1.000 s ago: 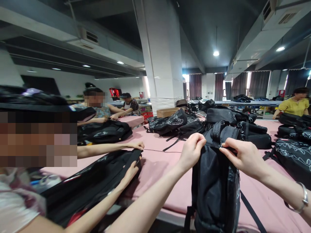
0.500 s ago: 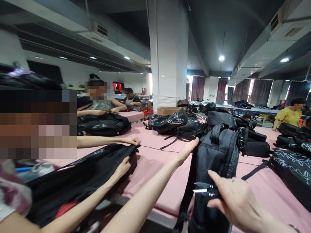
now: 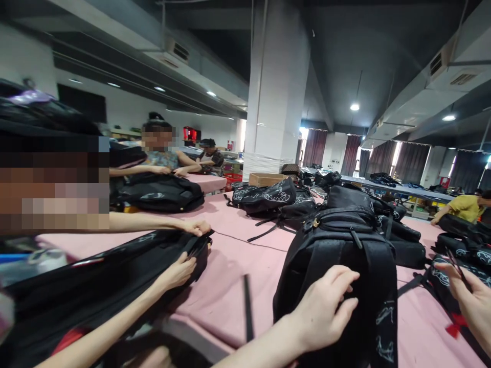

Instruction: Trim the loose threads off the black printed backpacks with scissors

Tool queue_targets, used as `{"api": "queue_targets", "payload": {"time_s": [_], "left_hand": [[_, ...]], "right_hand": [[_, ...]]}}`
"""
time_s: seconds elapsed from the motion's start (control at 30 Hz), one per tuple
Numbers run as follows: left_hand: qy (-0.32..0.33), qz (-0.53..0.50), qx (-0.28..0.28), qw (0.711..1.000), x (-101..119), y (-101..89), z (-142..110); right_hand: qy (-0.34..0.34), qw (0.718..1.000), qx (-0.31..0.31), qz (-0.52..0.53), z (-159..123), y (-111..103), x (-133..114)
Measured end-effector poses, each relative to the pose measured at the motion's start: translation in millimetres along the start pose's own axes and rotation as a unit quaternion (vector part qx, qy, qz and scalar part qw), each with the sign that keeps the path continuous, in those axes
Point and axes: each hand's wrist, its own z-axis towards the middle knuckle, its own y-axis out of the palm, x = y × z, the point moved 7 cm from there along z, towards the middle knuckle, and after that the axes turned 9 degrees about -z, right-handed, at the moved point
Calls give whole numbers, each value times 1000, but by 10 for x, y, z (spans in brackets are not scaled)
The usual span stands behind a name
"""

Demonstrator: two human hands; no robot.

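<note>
1. Head view: the black backpack [image 3: 341, 255] stands upright right in front of you, by the pink table [image 3: 226, 271].
2. Your left hand [image 3: 326, 309] is before its panel, fingers loosely curled, thumb apart; whether they pinch anything, I cannot tell.
3. Your right hand [image 3: 473, 296], at the view's right edge, pinches dark snips [image 3: 457, 265].
4. Leftward, a co-worker's hands [image 3: 178, 273] hold another black bag [image 3: 95, 278].

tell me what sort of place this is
Likely a bag workshop: white-scribbled black fabric backpacks lie on a pink-covered table, and a co-worker's bare hands grip another black fabric bag.
</note>
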Motion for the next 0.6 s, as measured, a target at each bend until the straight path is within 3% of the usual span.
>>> {"api": "queue_targets", "payload": {"time_s": [0.1, 0.2, 0.27, 0.33, 0.37, 0.43, 0.5, 0.6], "left_hand": [[88, 103, 41, 990, 120, -1, 12], [166, 199, 154, 953, 159, -238, -32], [125, 217, 262, 932, -1, -550, -57], [9, 171, 342, 924, -331, -861, -71], [-53, 121, 350, 927, -527, -954, -62], [-136, -19, 298, 945, -864, -966, 3], [-154, -136, 230, 951, -1013, -867, 89], [-130, -167, 208, 955, -976, -798, 177]], "right_hand": [[23, 999, -44, -2, -123, 54, -177], [5, 996, -87, 15, -219, 213, -414], [-25, 994, -102, 18, -269, 310, -577], [-66, 992, -102, 13, -314, 379, -755], [-89, 991, -100, 11, -334, 406, -852], [-137, 986, -99, 4, -369, 467, -1048], [-170, 980, -107, -8, -378, 550, -1198], [-163, 982, -93, -10, -291, 649, -1231]]}}
